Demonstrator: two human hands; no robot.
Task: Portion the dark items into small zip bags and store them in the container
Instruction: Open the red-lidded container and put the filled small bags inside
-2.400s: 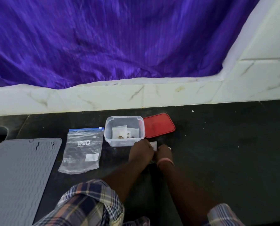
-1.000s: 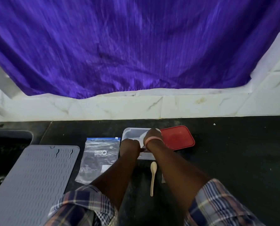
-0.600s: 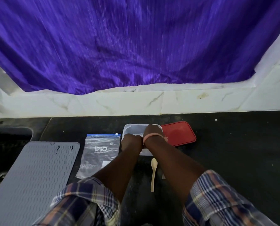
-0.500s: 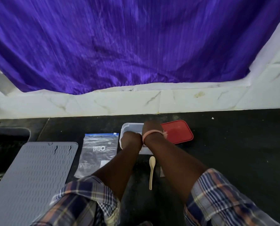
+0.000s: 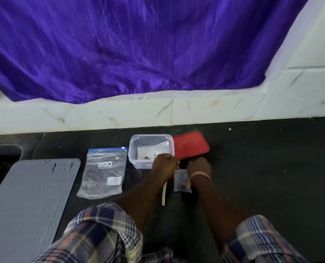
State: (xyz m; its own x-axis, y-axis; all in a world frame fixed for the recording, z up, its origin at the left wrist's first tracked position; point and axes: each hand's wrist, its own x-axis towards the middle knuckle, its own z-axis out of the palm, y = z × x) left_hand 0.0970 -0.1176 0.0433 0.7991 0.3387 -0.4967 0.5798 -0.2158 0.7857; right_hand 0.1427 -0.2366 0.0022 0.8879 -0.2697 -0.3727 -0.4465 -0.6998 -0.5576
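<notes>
Both hands have drawn back from over the container since half a second ago, and a small zip bag (image 5: 182,180) now shows on the black counter (image 5: 271,177) between the wrists.

Nearest the counter's front edge, a pale spoon (image 5: 164,194) lies lengthwise, its bowl hidden under the left hand (image 5: 164,165). Just beside it the small zip bag lies flat, a few dark items (image 5: 184,185) gathered toward its lower end. It looks light, limp and slick, so it should be pinched at the top seal strip, where the film is stiffest, and kept upright so that the contents stay low.

Left hand is curled knuckles-up at the bag's top left corner; right hand (image 5: 199,166) is curled at the top right. Whether either actually pinches the bag I cannot tell, as the fingertips are hidden.

Farther back stands the clear container (image 5: 134,158), with filled bags inside, its red lid (image 5: 191,145) touching its right side. A large zip bag (image 5: 102,171) lies left of it.
</notes>
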